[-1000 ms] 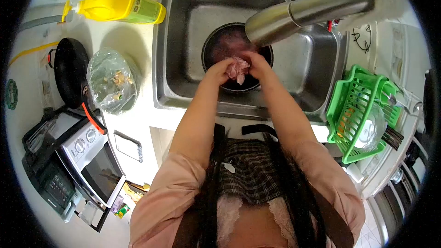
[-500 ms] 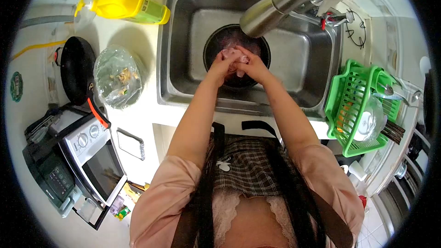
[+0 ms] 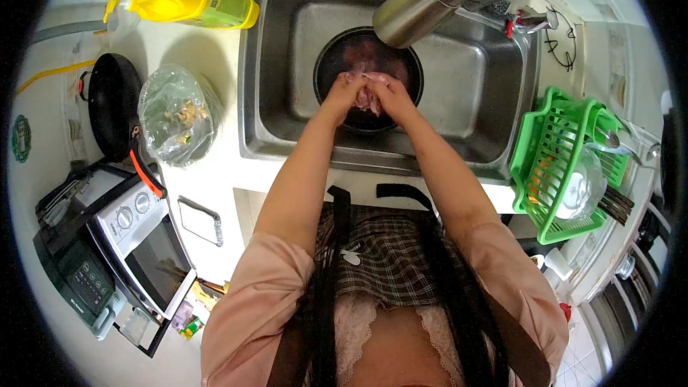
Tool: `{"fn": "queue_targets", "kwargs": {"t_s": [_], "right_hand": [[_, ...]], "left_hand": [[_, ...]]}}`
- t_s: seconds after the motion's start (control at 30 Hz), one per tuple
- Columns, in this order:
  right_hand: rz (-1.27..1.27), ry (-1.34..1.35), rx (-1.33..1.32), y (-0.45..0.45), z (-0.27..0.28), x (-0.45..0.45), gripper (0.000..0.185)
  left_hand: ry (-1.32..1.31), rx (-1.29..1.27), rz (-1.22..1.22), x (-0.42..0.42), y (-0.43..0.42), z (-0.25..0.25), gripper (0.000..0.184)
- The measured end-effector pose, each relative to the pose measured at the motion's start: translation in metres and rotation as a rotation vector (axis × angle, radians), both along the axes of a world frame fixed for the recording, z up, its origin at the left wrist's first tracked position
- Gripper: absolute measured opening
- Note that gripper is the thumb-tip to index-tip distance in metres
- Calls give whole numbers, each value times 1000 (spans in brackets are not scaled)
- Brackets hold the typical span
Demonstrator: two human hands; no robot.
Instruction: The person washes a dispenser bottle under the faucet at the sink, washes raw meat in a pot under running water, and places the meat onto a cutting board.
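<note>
A pale pink piece of raw meat (image 3: 368,102) is gripped between my two hands, over a round black pot (image 3: 322,64) in the steel sink. My left hand (image 3: 345,94) closes on the meat from the left. On the other side, my right hand (image 3: 391,94) holds it with bent fingers. Dark, reddish liquid (image 3: 365,54) shows in the pot behind the hands; what else lies in it is hard to make out. The fingertips are partly hidden by the meat and by each other.
A thick steel faucet (image 3: 408,18) hangs over the sink (image 3: 459,100). Left of it stand a yellow pump bottle (image 3: 193,3), a clear bag with scraps (image 3: 179,118) and a black frying pan (image 3: 115,107). A green dish rack (image 3: 552,172) is at the right.
Both hands have come closer together around the meat, with their fingers curled in more. The meat now hangs lower between them. The view has shifted slightly.
</note>
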State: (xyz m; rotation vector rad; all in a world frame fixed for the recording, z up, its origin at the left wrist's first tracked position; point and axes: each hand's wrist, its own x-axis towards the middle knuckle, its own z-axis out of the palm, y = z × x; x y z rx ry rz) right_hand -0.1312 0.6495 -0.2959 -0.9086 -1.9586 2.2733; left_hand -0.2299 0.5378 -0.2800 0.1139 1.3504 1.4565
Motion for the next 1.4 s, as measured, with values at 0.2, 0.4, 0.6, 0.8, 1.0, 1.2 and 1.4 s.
{"fn": "queue_targets", "kwargs": {"t_s": [0.2,0.4,0.6,0.8,1.0,1.2,1.4], "right_hand": [[37,-31,-156,10,-14,-11,21],[-119,-154,-265,2,-31,-20,19],[-325,-331,-273,-2,-38,-29,23],[-84,-344,-324,22,-33,-41,29],[-132,-282,-434,18,-36,-26,33],[-208,-238,-386,14,-44,-20,40],[-238,-189,-400,24,-33,-16,45]], "left_hand": [[-150,-25,138,0,6,-12,21],[-231,-28,167,-1,9,-46,18],[-218,-245,317,3,11,-75,25],[-371,-284,426,-5,13,-35,31],[-289,-225,267,-1,6,-64,28],[-87,-125,266,3,8,-44,20],[150,-203,97,-1,1,-42,33]]}}
